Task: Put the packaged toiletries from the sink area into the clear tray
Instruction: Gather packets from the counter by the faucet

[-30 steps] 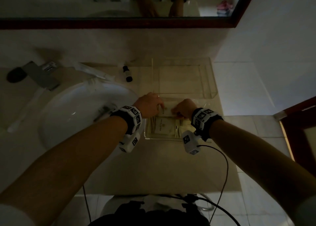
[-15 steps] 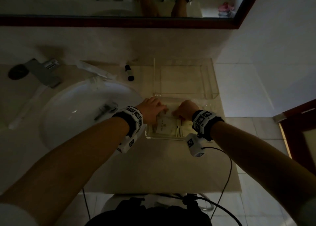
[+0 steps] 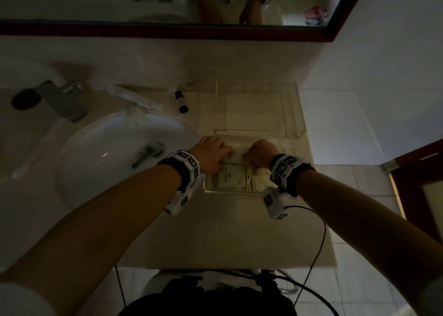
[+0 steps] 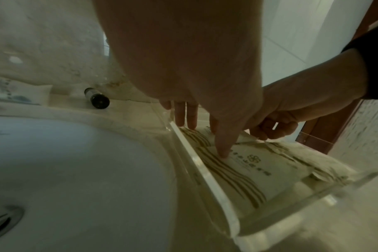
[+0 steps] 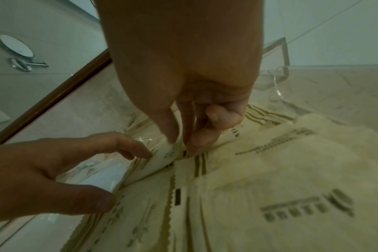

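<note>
The near clear tray (image 3: 230, 191) holds several cream packets (image 3: 233, 178) printed with brown stripes. Both hands are inside it. My left hand (image 3: 223, 156) lies on the packets with straight fingers, its thumb (image 4: 222, 146) pressing one packet (image 4: 237, 170) by the tray's left wall (image 4: 205, 173). My right hand (image 3: 247, 156) pinches the edge of a white packet (image 5: 162, 158) between thumb and fingertips (image 5: 190, 136). More wrapped items (image 3: 134, 99) lie on the counter behind the sink.
The white basin (image 3: 107, 152) sits just left of the tray, with a faucet (image 3: 60, 100) behind it. A small dark bottle (image 3: 181, 101) lies on the counter. A second clear tray (image 3: 261, 109) stands behind the first. To the right the counter ends at a tiled floor.
Both hands stay in the tray over the packets. The left hand has slid slightly nearer along them; the right hand keeps its pinch.
</note>
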